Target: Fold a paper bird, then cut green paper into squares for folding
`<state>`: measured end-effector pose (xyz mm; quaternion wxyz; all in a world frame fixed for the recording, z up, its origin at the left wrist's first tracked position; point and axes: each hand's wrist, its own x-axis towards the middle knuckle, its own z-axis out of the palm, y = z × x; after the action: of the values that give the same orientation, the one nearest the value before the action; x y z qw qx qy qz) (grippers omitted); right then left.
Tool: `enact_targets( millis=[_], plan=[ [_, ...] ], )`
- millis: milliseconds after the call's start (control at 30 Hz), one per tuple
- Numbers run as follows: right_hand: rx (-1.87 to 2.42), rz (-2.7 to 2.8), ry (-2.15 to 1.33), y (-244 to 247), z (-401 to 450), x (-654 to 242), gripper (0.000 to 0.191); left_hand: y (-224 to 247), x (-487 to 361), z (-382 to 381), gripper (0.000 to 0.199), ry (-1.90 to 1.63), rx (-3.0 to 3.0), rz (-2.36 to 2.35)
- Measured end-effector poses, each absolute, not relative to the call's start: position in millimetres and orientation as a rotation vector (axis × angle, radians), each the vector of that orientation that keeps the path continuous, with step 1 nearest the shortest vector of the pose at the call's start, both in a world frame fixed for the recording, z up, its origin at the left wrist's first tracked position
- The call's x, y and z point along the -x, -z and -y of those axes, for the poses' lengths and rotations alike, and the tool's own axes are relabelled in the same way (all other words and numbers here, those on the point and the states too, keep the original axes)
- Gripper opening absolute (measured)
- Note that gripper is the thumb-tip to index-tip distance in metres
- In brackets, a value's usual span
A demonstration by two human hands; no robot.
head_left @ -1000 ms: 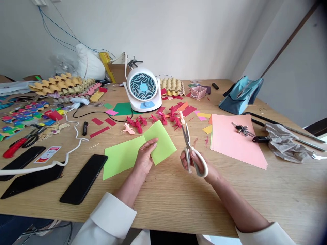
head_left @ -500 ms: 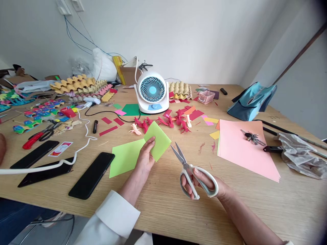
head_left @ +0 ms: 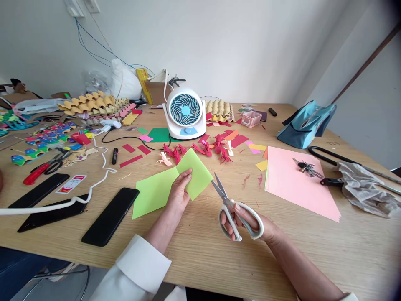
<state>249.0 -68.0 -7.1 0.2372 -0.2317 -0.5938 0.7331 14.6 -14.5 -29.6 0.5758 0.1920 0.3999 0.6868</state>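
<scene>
Head view: our left fingers (head_left: 183, 179) pinched the lime-green paper (head_left: 198, 177) over the bench (head_left: 194, 251), our right fingers (head_left: 246, 214) gripped open-bladed scissors (head_left: 224, 198); light, crease-prone paper likely wanted a gentle edge hold.

One view, worn on the person's head, looks forward and down over the table (head_left: 200, 255) toward the wall (head_left: 244, 54) at twelve o'clock, with the left hand (head_left: 180, 189) near at seven, the right hand (head_left: 247, 216) at five.

No text can be read for certain: the red-and-white card (head_left: 71, 184) at nine o'clock and faint marks (head_left: 333, 143) on the table (head_left: 206, 259) at three are too small.
</scene>
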Motion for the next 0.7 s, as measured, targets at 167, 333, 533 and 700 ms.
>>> enact_targets(
  millis=[167,333,533,700],
  plan=[
    [0.647,1.552,-2.022,9.2,68.3,-248.5,0.058,30.4,-13.9,14.2,0.034,-1.585,-0.458,-0.954],
    [0.69,1.54,-1.981,9.4,69.4,-248.4,0.054,31.1,-12.9,13.1,0.032,-1.575,-0.465,-0.954],
    [0.746,1.542,-1.949,8.3,68.9,-246.7,0.052,32.9,-11.6,12.4,0.034,-1.575,-0.479,-0.935],
    [0.782,1.564,-1.94,10.4,67.4,-247.4,0.053,30.0,-9.6,12.3,0.036,-1.592,-0.542,-0.94]
  ],
)
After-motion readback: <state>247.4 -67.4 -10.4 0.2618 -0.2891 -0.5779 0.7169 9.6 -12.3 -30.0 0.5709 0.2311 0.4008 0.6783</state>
